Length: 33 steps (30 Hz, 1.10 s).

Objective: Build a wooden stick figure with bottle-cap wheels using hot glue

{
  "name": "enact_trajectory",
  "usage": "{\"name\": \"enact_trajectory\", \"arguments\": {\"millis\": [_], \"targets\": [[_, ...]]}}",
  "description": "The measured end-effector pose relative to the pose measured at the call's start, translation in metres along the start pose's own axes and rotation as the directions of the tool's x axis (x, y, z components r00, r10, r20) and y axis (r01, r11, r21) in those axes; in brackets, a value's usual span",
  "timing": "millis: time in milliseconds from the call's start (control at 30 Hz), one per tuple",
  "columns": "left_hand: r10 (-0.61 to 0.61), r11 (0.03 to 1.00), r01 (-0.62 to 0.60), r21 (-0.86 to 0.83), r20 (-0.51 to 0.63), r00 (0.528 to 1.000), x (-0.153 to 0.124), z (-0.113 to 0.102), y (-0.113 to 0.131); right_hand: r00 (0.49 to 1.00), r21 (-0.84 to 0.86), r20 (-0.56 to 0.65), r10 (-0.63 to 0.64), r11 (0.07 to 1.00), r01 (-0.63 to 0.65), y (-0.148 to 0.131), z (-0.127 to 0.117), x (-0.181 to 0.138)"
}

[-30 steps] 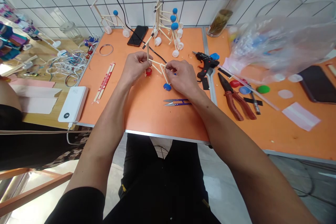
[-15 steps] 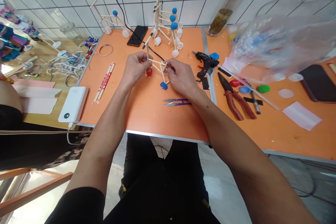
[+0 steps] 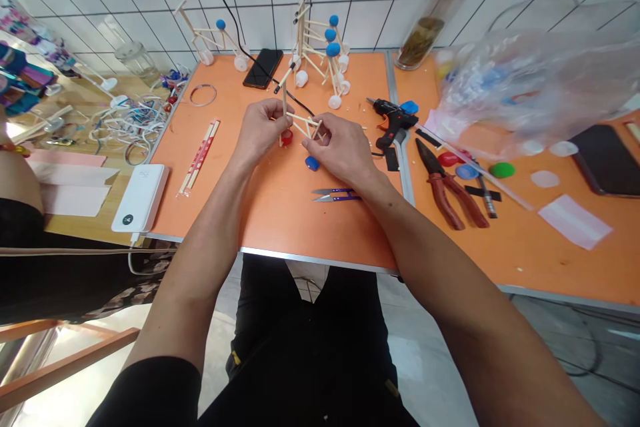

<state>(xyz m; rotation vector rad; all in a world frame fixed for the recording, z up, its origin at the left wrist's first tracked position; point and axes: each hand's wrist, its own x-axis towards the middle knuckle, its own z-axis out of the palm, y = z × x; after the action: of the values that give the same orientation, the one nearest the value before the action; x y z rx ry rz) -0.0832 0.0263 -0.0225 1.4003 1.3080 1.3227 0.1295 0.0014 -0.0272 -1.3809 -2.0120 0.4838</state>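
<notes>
Over the orange table [image 3: 280, 213] both my hands hold a small frame of wooden sticks [image 3: 301, 121] with a red bottle cap [image 3: 286, 138] and a blue bottle cap [image 3: 312, 162] fixed to it. My left hand [image 3: 261, 128] is closed on the upright stick beside the red cap. My right hand [image 3: 336, 145] pinches the sticks on the frame's right side, above the blue cap. Purple thread snips [image 3: 335, 195] lie just in front of my right hand.
Finished stick models [image 3: 320, 53] with blue and white caps stand at the back, near a black phone [image 3: 263, 67]. A black glue gun [image 3: 393, 119], red pliers [image 3: 445, 190], loose caps and a clear plastic bag [image 3: 530, 87] lie right. Wrapped chopsticks [image 3: 199, 157] and a white power bank [image 3: 140, 197] lie left.
My right hand has slid a little left along the frame, and the frame has turned slightly, so the blue cap sits a bit further left. My left hand keeps its hold.
</notes>
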Motion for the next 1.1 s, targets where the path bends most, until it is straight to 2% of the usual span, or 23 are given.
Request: {"name": "enact_trajectory", "arguments": {"millis": [333,1100], "targets": [[0.018,1.0,-0.018,0.011,-0.042,0.999,0.0,-0.009,0.01,1.0,-0.06,-0.005,-0.016,0.998,0.016,-0.003,-0.002,-0.002],[-0.016,1.0,0.016,-0.005,-0.061,0.998,-0.003,-0.01,0.016,1.0,-0.158,0.014,-0.02,0.987,0.022,-0.002,-0.002,-0.002]]}}
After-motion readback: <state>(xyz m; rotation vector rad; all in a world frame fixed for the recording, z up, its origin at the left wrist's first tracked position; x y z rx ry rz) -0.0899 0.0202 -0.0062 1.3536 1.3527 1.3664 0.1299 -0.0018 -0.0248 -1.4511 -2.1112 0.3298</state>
